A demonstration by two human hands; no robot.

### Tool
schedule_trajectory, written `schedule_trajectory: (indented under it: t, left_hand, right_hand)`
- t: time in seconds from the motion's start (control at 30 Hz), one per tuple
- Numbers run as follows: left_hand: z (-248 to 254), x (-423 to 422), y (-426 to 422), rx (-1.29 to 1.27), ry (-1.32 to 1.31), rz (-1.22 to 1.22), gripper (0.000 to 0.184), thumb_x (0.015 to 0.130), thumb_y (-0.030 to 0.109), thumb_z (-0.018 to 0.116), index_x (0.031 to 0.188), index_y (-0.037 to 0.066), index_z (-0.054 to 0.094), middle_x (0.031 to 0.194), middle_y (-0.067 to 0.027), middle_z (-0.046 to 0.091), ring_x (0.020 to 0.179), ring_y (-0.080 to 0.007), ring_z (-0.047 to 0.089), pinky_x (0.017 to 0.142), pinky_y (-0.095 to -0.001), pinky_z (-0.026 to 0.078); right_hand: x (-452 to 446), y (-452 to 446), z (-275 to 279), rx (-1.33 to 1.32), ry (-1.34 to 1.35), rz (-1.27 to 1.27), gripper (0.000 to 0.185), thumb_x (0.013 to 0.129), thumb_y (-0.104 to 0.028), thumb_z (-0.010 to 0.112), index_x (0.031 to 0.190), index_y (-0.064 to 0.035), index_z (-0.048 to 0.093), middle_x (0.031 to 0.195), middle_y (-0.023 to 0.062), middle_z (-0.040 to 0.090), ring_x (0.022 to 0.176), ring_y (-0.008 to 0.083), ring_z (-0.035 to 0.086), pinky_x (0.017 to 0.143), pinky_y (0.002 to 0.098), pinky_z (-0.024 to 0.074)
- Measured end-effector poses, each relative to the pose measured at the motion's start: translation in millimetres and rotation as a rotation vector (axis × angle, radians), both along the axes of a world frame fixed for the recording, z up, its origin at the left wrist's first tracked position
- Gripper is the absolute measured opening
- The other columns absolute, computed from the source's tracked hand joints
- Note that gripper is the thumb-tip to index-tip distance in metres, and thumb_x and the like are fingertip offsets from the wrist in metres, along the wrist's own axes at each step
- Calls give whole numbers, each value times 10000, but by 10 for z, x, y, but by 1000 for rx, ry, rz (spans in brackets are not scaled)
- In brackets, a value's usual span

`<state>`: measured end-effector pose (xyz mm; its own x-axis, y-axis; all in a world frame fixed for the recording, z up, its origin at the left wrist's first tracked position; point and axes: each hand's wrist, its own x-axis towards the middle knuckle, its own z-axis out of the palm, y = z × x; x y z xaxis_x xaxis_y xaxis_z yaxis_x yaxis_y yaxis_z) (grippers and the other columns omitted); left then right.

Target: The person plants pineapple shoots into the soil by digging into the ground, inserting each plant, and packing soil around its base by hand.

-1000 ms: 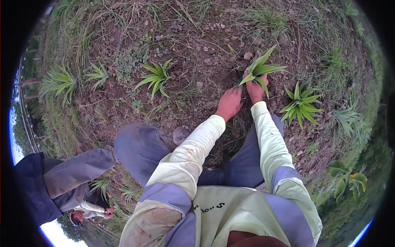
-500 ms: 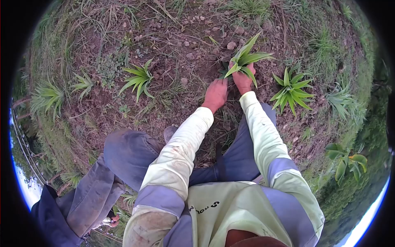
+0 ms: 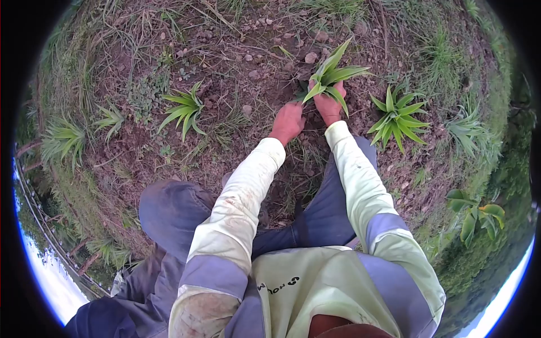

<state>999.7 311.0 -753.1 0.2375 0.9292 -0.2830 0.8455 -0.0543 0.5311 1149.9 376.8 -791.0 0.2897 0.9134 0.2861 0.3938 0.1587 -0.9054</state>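
A young plant (image 3: 332,73) with long, pointed, light-green leaves tilts above the soil, its base hidden by leaves and fingers. My right hand (image 3: 328,108) is closed round its lower part. Just to the left, my left hand (image 3: 288,121) has its fingers curled together, close to the soil beside the plant's base. Whatever those fingers may hold is hidden. A similar spiky rosette plant (image 3: 399,118) grows in the ground to the right of my right hand, and another rosette plant (image 3: 185,110) stands further left.
Loose brown soil with stones (image 3: 310,58) and dry stalks lies around my hands. More spiky plants (image 3: 65,138) and grass tufts (image 3: 442,62) grow at both sides. Another person's trousered leg (image 3: 143,293) is close at my lower left. A broad-leaved plant (image 3: 476,217) stands at right.
My left hand has moved slightly left, away from the held plant. My right hand still grips the plant. At lower left, the other person's legs have shifted lower.
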Motion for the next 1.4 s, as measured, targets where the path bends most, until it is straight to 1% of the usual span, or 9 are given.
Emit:
schedule_trajectory:
  t: [0.07, 0.23, 0.33, 0.4, 0.53, 0.6, 0.8, 0.87, 1.4]
  left_hand:
    - [65, 2, -10, 5, -11, 22, 548, 857, 142, 771, 1357, 3, 595, 1203, -245, 667, 1113, -448, 644, 989, -532, 535]
    - [-67, -72, 6, 39, -71, 35, 555, 870, 152, 772, 1385, 30, 605, 1245, -254, 645, 1143, -465, 618, 1013, -535, 513]
    - [-87, -186, 164, 149, -107, 199, 485, 875, 135, 767, 1330, 16, 648, 1237, -262, 674, 1134, -461, 643, 996, -516, 529]
    - [59, -378, 370, -86, -157, 245, 434, 880, 116, 762, 1285, -14, 678, 1215, -270, 706, 1124, -451, 673, 979, -493, 545]
    - [-104, -398, 239, 255, -275, 118, 470, 854, 86, 783, 1295, -38, 677, 1192, -274, 718, 1128, -453, 677, 985, -477, 549]
    - [-117, -365, 195, 282, -249, 116, 551, 839, 55, 784, 1360, -33, 625, 1228, -271, 694, 1149, -471, 655, 994, -490, 542]
    - [67, -259, 196, 323, -189, 45, 668, 822, -5, 766, 1444, 0, 522, 1340, -234, 610, 1216, -463, 600, 1038, -498, 522]
    - [72, -251, 180, 319, -145, 47, 665, 829, -3, 764, 1446, 15, 516, 1381, -211, 590, 1244, -439, 580, 1064, -488, 513]
    - [204, -415, 171, 300, -101, 90, 717, 872, 258, 843, 1465, 13, 522, 1409, -200, 584, 1291, -403, 557, 1112, -464, 480]
  right_hand:
    - [0, -15, 38, -54, -27, -1, 608, 802, -246, 916, 1250, -3, 585, 1040, 218, 773, 973, 427, 754, 815, 470, 600]
    - [3, -22, 84, -61, -12, -5, 602, 797, -248, 920, 1236, -5, 587, 1038, 218, 773, 974, 424, 756, 819, 468, 602]
    - [-4, -16, 110, -60, -34, -16, 594, 796, -247, 922, 1224, 1, 593, 1038, 217, 775, 978, 415, 760, 824, 462, 604]
    - [-2, -29, 90, -63, -43, -19, 589, 796, -246, 922, 1218, 5, 598, 1041, 217, 776, 982, 408, 763, 828, 456, 605]
    - [-6, -8, 39, -50, 101, 31, 563, 807, -224, 910, 1224, 9, 611, 1059, 204, 786, 991, 355, 781, 844, 416, 609]
    - [-20, -5, 42, -67, 69, 10, 564, 801, -201, 910, 1221, 21, 607, 1036, 141, 792, 912, 241, 786, 848, 367, 608]
    - [-16, -3, 54, -56, 39, 1, 589, 788, -247, 922, 1204, 28, 609, 1011, 153, 792, 909, 267, 787, 843, 387, 607]
    - [-15, -15, 78, -55, 42, 3, 563, 805, -236, 918, 1213, 9, 617, 1026, 186, 789, 945, 335, 789, 833, 410, 610]
    - [-2, 7, 2, -71, 28, -3, 609, 790, -260, 930, 1235, 6, 610, 1040, 202, 788, 970, 359, 784, 849, 426, 612]
